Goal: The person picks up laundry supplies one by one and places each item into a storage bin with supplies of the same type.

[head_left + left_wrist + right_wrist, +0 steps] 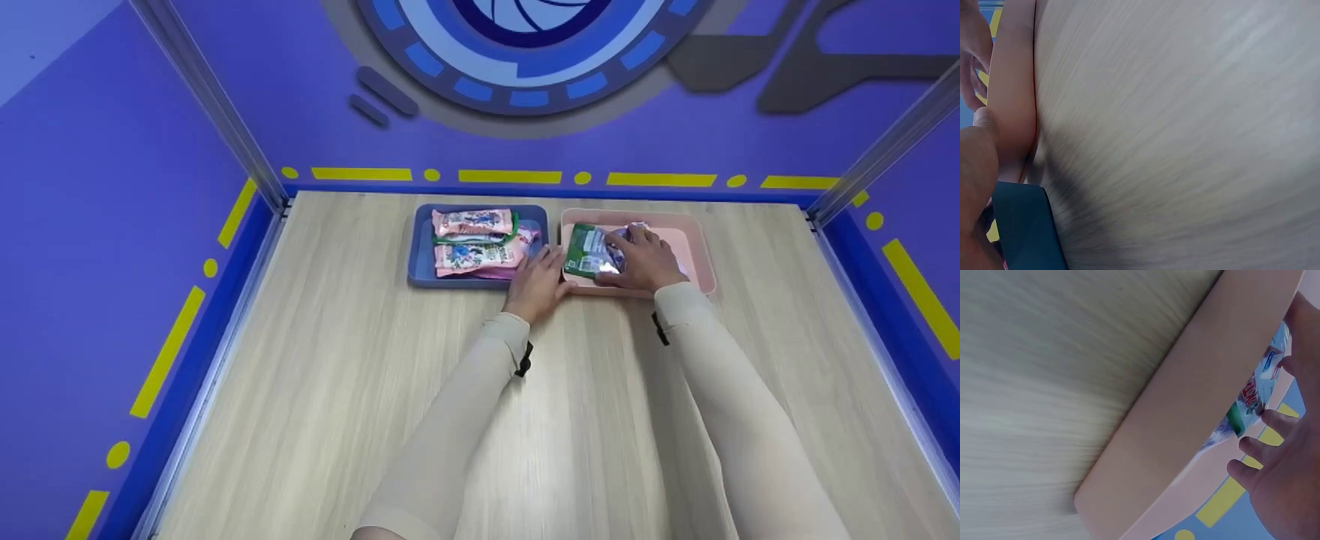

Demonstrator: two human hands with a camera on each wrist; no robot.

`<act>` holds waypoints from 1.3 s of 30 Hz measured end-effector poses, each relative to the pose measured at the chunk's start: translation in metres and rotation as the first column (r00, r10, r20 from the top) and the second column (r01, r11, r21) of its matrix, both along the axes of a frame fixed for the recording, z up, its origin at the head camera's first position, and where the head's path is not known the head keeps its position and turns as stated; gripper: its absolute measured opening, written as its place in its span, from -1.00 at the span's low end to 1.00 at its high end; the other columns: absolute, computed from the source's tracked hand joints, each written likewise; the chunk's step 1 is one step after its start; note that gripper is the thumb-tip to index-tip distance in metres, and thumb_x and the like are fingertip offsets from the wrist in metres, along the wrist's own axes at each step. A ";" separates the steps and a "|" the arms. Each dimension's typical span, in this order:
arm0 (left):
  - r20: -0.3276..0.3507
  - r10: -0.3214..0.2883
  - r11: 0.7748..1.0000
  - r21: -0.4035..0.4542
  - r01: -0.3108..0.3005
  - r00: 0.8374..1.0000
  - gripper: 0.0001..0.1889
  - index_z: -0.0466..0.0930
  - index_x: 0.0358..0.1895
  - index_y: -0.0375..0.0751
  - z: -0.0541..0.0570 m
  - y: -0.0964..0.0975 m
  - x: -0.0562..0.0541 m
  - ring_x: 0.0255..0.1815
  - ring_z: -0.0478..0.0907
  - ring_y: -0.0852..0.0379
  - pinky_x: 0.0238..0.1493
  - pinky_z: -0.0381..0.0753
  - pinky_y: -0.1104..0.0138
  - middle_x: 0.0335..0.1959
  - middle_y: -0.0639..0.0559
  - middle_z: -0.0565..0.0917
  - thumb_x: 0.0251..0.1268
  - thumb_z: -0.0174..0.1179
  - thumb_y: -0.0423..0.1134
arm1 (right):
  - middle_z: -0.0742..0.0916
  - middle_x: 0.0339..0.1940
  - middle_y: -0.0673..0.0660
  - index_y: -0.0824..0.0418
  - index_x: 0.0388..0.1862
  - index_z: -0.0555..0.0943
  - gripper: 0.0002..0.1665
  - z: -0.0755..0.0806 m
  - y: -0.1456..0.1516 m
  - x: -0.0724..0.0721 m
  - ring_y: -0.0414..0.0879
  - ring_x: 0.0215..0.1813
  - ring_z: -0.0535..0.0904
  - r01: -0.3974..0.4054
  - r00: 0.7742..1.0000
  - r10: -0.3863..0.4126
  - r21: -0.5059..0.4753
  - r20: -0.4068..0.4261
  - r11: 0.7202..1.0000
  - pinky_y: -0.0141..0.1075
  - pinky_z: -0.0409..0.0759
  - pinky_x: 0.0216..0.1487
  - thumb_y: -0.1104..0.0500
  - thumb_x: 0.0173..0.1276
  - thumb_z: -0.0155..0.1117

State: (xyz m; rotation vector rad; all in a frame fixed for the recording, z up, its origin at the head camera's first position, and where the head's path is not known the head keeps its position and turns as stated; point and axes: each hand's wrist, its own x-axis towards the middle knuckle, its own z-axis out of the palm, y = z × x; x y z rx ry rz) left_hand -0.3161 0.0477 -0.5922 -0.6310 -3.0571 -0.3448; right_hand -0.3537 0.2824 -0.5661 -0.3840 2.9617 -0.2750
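My left hand (535,283) rests where the two trays meet, its fingers fairly straight over the right rim of the blue tray (421,282) and its thumb by the pink tray (701,259). Inside the pink tray, my right hand (646,259) reaches over a shiny green and purple snack packet (589,251), gripping it between thumb and fingers. From the right wrist view, fingertips touch the wrapper (1252,391) behind the tray wall. Pink floral-printed packets (472,257) lie in the blue tray, one of them with a green edge. My right palm hides part of the packet beneath it.
Both trays stand side by side near the back of a pale wood-grain table (337,375). Blue-purple panels (480,150) with yellow marks wall the back and both sides. Metal posts (217,97) stand at the back corners.
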 end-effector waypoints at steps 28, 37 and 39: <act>0.004 0.009 1.000 0.008 -0.009 1.000 -0.27 0.26 0.60 -0.07 -0.004 0.002 -0.003 0.65 0.07 0.07 0.64 -0.03 0.08 0.62 0.12 0.25 0.54 0.00 0.25 | 0.09 0.69 0.27 -0.17 0.64 0.24 0.10 0.004 0.015 0.073 0.49 0.62 -0.09 -0.019 0.935 -0.011 -0.080 -0.355 0.997 0.45 -0.19 0.51 -0.56 0.22 0.24; 0.013 0.012 1.000 0.011 -0.012 1.000 -0.26 0.24 0.60 -0.06 -0.005 0.002 -0.003 0.65 0.09 0.06 0.62 0.04 0.05 0.62 0.11 0.24 0.53 0.02 0.25 | 0.07 0.69 0.33 -0.13 0.64 0.25 0.15 0.001 0.024 0.111 0.46 0.65 -0.20 -0.005 0.931 -0.036 -0.112 -0.364 0.994 0.48 -0.26 0.49 -0.55 0.15 0.31; 0.012 0.011 1.000 0.010 -0.011 1.000 -0.26 0.24 0.60 -0.06 -0.005 0.002 -0.003 0.65 0.08 0.06 0.62 0.03 0.05 0.62 0.11 0.24 0.53 0.01 0.26 | 0.06 0.69 0.33 -0.13 0.64 0.25 0.16 0.000 0.028 0.118 0.45 0.65 -0.22 -0.006 0.928 -0.034 -0.106 -0.370 0.994 0.47 -0.30 0.50 -0.55 0.15 0.32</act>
